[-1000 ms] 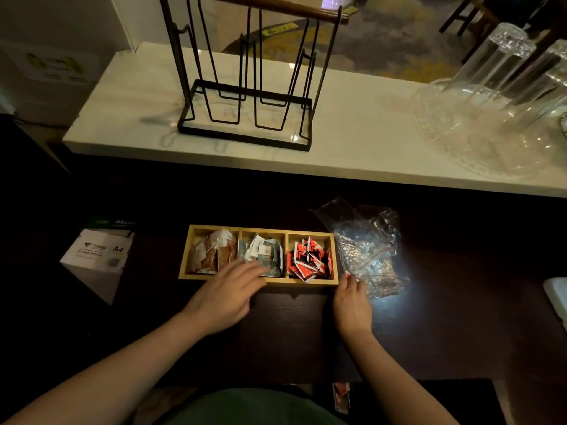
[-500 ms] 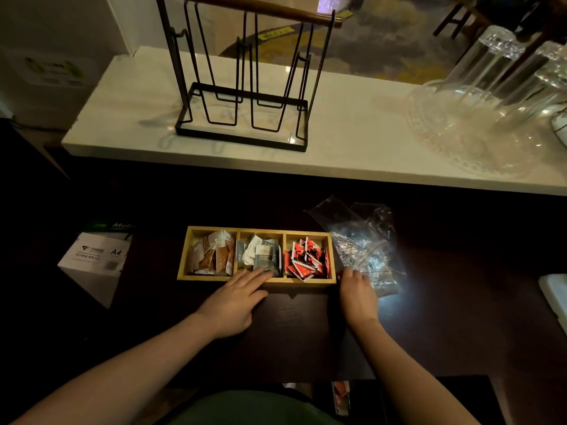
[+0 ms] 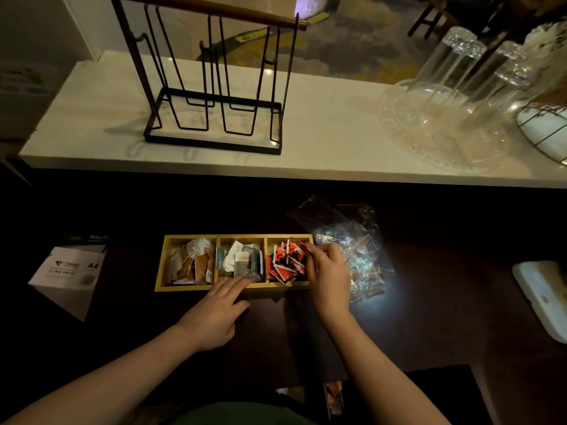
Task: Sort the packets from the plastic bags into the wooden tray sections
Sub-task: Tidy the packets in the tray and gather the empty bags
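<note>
A wooden tray [image 3: 184, 286] with three sections sits on the dark table. Its left section holds brown and white packets [image 3: 193, 265], the middle one grey and white packets [image 3: 242, 260], the right one red packets [image 3: 285, 263]. Crumpled clear plastic bags [image 3: 359, 256] lie just right of the tray. My left hand [image 3: 214, 317] lies flat and open, its fingertips on the front rim of the middle section. My right hand [image 3: 328, 274] is over the tray's right end, fingers bent, their tips among the red packets. Whether it pinches one is unclear.
Behind the table runs a white counter carrying a black wire rack [image 3: 214, 118], a glass tray with upturned tumblers [image 3: 445, 124] and a wire basket [image 3: 546, 130]. An A4 paper box [image 3: 70, 271] stands left of the tray. A white object [image 3: 543, 296] lies at the right edge.
My right hand has moved from the table beside the plastic bags up to the tray's right section. My left hand has slid slightly back, fingertips staying at the tray's front rim.
</note>
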Available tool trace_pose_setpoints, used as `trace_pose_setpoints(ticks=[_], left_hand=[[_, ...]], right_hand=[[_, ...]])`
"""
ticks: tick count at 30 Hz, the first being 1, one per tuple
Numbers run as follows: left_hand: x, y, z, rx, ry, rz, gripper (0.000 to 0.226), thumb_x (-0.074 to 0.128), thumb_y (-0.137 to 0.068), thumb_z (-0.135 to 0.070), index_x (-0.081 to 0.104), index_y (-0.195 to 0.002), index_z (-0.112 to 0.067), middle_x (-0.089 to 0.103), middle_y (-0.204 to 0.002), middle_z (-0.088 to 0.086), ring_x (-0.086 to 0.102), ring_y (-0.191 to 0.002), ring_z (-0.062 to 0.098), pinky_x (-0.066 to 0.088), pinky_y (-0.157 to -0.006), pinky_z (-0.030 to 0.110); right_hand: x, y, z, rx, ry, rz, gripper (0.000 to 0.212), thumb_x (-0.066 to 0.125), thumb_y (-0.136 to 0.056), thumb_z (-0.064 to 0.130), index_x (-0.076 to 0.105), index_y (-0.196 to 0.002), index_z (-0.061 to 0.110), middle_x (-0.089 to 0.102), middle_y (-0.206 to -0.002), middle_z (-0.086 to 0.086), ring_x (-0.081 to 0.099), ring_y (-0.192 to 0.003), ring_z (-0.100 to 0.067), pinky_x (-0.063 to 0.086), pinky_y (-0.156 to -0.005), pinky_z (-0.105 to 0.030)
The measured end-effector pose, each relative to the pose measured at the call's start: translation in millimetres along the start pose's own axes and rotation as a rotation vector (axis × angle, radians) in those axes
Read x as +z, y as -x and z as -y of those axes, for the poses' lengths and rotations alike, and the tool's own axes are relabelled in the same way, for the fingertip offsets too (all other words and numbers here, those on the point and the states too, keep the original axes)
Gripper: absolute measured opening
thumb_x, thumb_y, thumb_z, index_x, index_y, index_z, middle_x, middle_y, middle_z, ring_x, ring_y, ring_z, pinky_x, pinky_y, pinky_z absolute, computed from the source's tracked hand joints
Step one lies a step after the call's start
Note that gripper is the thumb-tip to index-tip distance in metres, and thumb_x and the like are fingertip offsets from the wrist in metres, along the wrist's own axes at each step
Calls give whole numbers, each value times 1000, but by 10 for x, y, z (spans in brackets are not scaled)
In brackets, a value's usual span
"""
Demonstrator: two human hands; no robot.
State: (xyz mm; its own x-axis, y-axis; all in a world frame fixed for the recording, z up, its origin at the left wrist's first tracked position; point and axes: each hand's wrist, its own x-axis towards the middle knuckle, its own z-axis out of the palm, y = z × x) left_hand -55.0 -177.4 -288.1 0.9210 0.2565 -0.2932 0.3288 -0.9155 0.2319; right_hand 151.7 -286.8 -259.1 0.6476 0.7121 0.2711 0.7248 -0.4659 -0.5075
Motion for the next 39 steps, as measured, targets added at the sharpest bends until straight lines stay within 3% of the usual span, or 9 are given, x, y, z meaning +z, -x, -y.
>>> trace_pose_setpoints(ticks=[4, 7, 10, 17, 19, 24, 28, 33, 39], left_hand=[[-54, -17, -64, -82, 100, -78, 54, 49, -89, -18, 31, -140, -17, 13, -155, 6, 18, -143, 24, 13, -119, 35], [-101, -75, -98, -115, 147, -168, 62, 51, -90, -16, 19, -144, -17, -2, -157, 7, 37, -134, 23, 44, -103, 30], [-127, -143, -106, -151, 120, -202, 87, 63, -80, -13, 10, -148, -24, -2, -158, 10, 45, -129, 27, 52, -92, 33], [-109, -366, -87, -86, -214, -184, 74, 55, -84, -42, 21, -148, -27, 14, -158, 7, 14, -146, 28, 13, -112, 48], [-42, -356, -6, -171, -226, -138, 69, 41, -89, -48, 16, -149, -25, 16, -157, 10, 9, -146, 28, 6, -114, 45], [126, -203, 209, -252, -224, -53, 74, 4, -92, -59, 25, -146, -14, 24, -154, 12, -14, -144, 19, -7, -115, 35], [79, -231, 165, -259, -183, -88, 73, 4, -92, -58, 30, -145, -15, 31, -153, 12, 21, -143, 24, -5, -115, 34], [1, -233, 51, -394, -65, -226, 69, 38, -92, -48, 18, -149, -15, 13, -157, 16, 16, -145, 29, 10, -118, 39], [76, -273, 66, -406, -70, -195, 71, 26, -89, -52, 27, -146, -9, 31, -152, 15, 27, -142, 25, 2, -117, 35]], right_hand=[[236, -24, -107, -171, 385, 183, 34, 78, -72, 20, 70, -105, 16, 63, -88, -4, 60, -79, -22, 49, -60, -32], [262, 31, -171, -218, 488, 262, 37, 80, -65, 18, 71, -100, 13, 66, -91, -4, 62, -85, -23, 53, -66, -34], [242, 14, -188, -254, 530, 290, 25, 73, -73, 21, 71, -97, 13, 65, -93, -3, 60, -88, -21, 52, -74, -33], [183, 35, -164, -77, 163, 285, 42, 48, -93, 33, 47, -130, 13, 47, -133, -7, 48, -117, -21, 49, -96, -39], [231, 83, -146, 9, 19, 365, 60, 40, -95, 44, 23, -147, 18, 20, -157, -6, 29, -139, -19, 36, -111, -39], [434, 165, -83, -115, 141, 509, 65, 24, -98, 52, -6, -151, 30, -10, -161, -7, -5, -148, -23, 13, -120, -41], [512, 165, -78, -167, 281, 504, 61, 16, -99, 51, -4, -151, 27, -10, -159, -13, -13, -146, -29, -1, -120, -42], [577, 90, -77, -130, 248, 382, 48, 36, -100, 35, 30, -146, 22, 30, -153, -19, 25, -143, -35, 27, -115, -50], [677, 79, -104, -231, 306, 453, 53, 32, -101, 34, 13, -150, 32, 8, -161, -7, 2, -147, -35, 16, -118, -49]])
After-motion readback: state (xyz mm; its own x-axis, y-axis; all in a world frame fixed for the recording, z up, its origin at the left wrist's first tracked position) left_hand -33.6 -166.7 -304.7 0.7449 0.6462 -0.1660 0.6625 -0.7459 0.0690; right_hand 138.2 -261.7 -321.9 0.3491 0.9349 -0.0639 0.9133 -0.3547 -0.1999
